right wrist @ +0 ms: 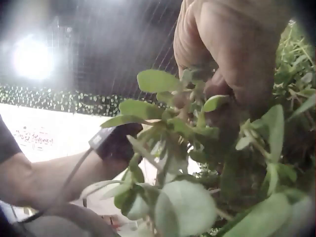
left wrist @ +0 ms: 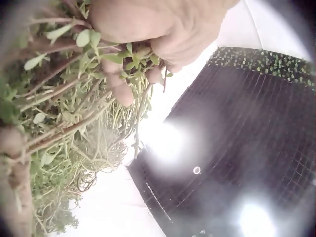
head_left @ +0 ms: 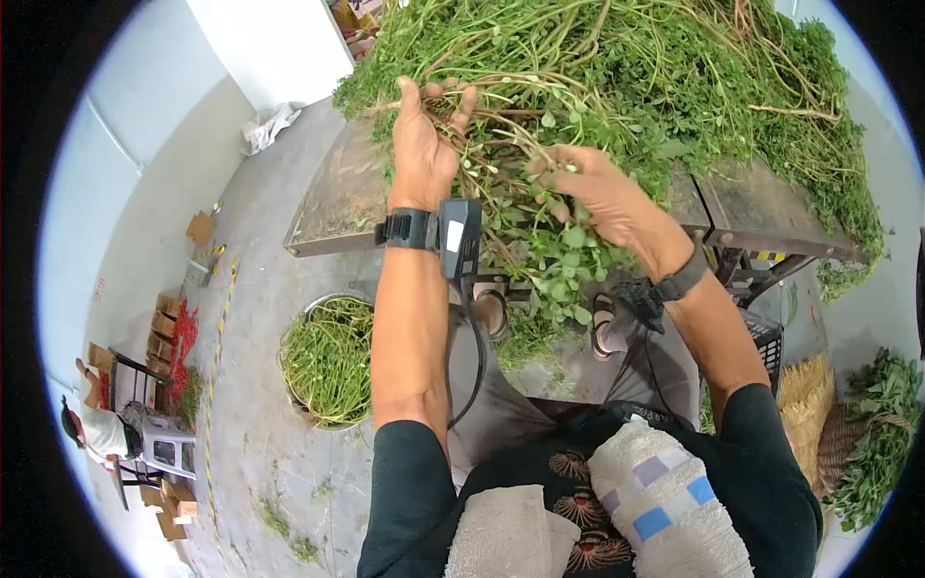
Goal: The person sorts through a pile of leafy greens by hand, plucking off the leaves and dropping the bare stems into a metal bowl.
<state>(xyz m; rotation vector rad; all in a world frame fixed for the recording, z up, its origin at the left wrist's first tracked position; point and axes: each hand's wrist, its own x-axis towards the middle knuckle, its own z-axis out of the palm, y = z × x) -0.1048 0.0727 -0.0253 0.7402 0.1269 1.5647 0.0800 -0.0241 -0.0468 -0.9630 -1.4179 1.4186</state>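
Note:
My left hand (head_left: 429, 144) is at the front edge of a big heap of greens, its fingers curled about the root ends of a bunch of purslane-like stems (head_left: 501, 116). In the left wrist view the reddish stems (left wrist: 64, 131) run past the fingers (left wrist: 118, 84). To its right, my right hand (head_left: 602, 197) pinches the same bunch between thumb and fingers. Rounded leaves (head_left: 568, 265) hang below that hand. Up close in the right wrist view, leaves (right wrist: 185, 207) hide part of its fingertips.
The heap of greens (head_left: 636, 58) covers most of a worn table (head_left: 332, 207). A metal tub (head_left: 306, 414) of stems stands on the floor at left. At right are a dark crate (head_left: 768, 347) and a woven basket (head_left: 840, 443). Another person (head_left: 101, 433) sits far left.

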